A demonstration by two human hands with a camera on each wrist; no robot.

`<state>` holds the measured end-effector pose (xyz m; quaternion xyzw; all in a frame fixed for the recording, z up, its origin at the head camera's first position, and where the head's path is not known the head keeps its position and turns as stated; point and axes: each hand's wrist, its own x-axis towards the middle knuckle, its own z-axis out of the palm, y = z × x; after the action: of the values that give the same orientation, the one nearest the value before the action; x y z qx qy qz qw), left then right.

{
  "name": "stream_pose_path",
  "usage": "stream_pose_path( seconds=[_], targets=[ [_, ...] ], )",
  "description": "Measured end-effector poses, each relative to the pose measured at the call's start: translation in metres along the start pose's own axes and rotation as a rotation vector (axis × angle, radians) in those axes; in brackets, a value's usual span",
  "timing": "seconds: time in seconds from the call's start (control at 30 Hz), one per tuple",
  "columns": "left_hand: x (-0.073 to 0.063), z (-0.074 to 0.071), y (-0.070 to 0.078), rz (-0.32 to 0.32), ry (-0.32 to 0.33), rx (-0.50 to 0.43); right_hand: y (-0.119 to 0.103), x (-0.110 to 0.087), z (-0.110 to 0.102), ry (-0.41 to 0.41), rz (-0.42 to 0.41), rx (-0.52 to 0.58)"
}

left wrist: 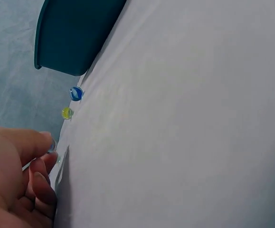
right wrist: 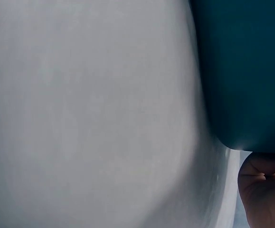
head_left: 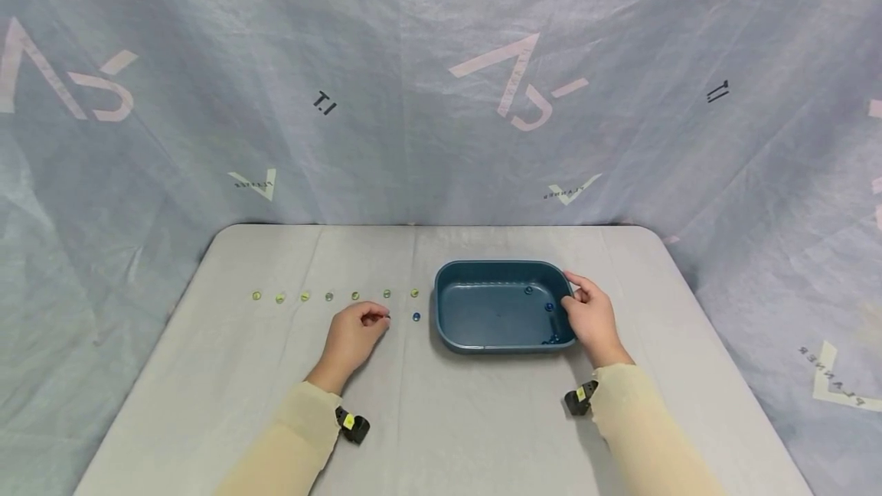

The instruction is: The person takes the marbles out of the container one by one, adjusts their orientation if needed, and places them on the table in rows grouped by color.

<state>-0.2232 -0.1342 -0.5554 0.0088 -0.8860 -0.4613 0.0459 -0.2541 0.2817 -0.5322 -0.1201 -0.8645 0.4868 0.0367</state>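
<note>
Basically, L hand [head_left: 353, 341] pinches a bluish marble [left wrist: 51, 147] btwn thumb & fingers, nr the tbl [head_left: 462, 419], left of the blue bin [head_left: 492, 318]. R hand [head_left: 594, 324] grips bin's right rim, w/ dk blue marbles [head_left: 549, 307] inside. Loose blue marble [head_left: 416, 317] sits just L of bin, nr a row of 7 greenish/clear marbles [head_left: 328, 296].

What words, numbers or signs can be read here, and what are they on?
"T.I": dark print on the hanging cloth, left of centre; again at right.
"PLANNER": small, seemingly reversed, by pale V-shaped signs on the cloth.
Large pink signs, cloth: stylised, letters uncertain; lettering inside too small.
Yellow stickers, wrist devices: too small.
Blue tray: none readable.
</note>
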Motion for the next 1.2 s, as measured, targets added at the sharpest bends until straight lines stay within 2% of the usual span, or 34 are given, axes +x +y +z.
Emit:
stream_pose_path(
  seconds=[0.2, 0.47, 0.9, 1.07, 1.2],
  targets=[
    [0.0000, 0.0035, -0.0040, 0.026, 0.004, 0.084, -0.0004, 0.0001, -0.0002, -0.002, -0.001, -0.003],
    [-0.0002, 0.0042, -0.0042, 0.037, 0.013, 0.112, 0.0003, -0.0011, 0.0013, -0.001, 0.014, 0.006],
    [0.0023, 0.0061, -0.0050, 0.057, 0.011, 0.131, 0.0005, -0.0003, -0.0007, -0.005, 0.025, 0.001],
    [0.0015, 0.0061, -0.0055, 0.066, 0.020, 0.117, 0.0004, -0.0004, -0.0001, -0.002, 0.022, 0.000],
    [0.0010, 0.0053, -0.0054, 0.051, 0.020, 0.087, 0.0002, 0.0001, 0.0001, -0.003, 0.019, 0.002]
  ],
)
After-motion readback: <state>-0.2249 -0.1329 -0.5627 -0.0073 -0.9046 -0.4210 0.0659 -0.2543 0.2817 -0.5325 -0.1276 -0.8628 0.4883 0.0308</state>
